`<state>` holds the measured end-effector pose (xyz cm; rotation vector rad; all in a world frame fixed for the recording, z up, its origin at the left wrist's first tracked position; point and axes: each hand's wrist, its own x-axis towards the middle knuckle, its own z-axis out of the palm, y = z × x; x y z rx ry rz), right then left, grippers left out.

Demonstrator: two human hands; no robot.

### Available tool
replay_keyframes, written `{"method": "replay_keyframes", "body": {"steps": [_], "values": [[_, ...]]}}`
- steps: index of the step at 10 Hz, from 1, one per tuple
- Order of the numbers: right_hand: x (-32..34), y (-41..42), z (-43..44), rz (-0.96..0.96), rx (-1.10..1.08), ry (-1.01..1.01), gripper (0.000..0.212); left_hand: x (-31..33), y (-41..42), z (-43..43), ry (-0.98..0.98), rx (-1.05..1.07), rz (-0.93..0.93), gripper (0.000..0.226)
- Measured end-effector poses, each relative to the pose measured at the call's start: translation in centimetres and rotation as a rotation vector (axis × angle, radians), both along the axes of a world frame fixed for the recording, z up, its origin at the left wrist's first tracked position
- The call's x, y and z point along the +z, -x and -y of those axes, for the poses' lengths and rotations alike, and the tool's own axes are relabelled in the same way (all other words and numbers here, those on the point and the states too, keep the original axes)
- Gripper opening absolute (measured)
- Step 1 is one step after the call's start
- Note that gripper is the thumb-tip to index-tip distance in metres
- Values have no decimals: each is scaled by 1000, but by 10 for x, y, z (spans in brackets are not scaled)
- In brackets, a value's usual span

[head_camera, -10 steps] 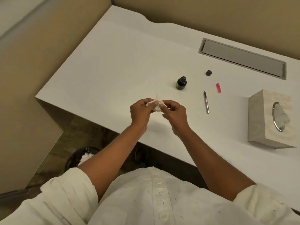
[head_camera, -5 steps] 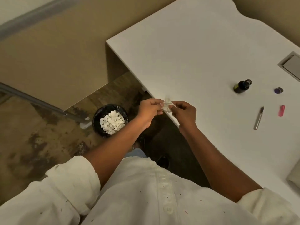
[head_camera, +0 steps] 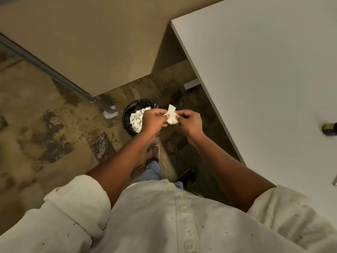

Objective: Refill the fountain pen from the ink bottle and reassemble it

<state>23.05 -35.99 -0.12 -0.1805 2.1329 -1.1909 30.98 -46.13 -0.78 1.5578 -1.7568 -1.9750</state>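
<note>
A crumpled white tissue (head_camera: pixel 172 116) is pinched between my left hand (head_camera: pixel 155 120) and my right hand (head_camera: pixel 190 123), both held off the desk, over the floor. Just beneath my left hand stands a black waste bin (head_camera: pixel 127 116) with white paper scraps inside. The dark ink bottle (head_camera: pixel 330 127) is cut off by the right edge of the view, on the white desk (head_camera: pixel 264 70). A sliver of a grey object (head_camera: pixel 335 179), possibly the pen, shows at the far right edge. Cap and other pen parts are out of view.
The desk's left edge runs diagonally right of my hands. A beige partition with a grey metal foot (head_camera: pixel 109 112) stands left of the bin. My feet in sandals (head_camera: pixel 152 152) are on the stained floor below my hands.
My view has swung left and down, away from the desk. Both hands carried the tissue off the desk edge to above the waste bin. Most desk items have left the view.
</note>
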Motion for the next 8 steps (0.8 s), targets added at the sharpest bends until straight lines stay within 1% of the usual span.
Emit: {"method": "replay_keyframes", "body": {"steps": [1,2,3,4,5,6,7,8], "values": [[-17,-4,32,-38,91,-98,21,-29,-7,31,27,71,88,19],[-41,-5,64,-78,214,-250,26,-82,-19,79,3,166,241,17],[-56,0,78,-73,263,-306,24,-125,-24,110,-32,159,341,9],[-68,4,86,-94,306,-354,18,-188,-27,147,-30,134,461,18],[-71,2,85,-82,312,-368,23,-220,-30,161,-36,129,516,19],[-82,0,79,-47,291,-413,29,-237,-25,167,-88,61,550,27],[-89,-1,73,-37,309,-429,27,-232,-21,165,-11,-52,622,55],[-94,-4,68,-32,297,-432,22,-215,-18,160,122,-145,707,50]]}}
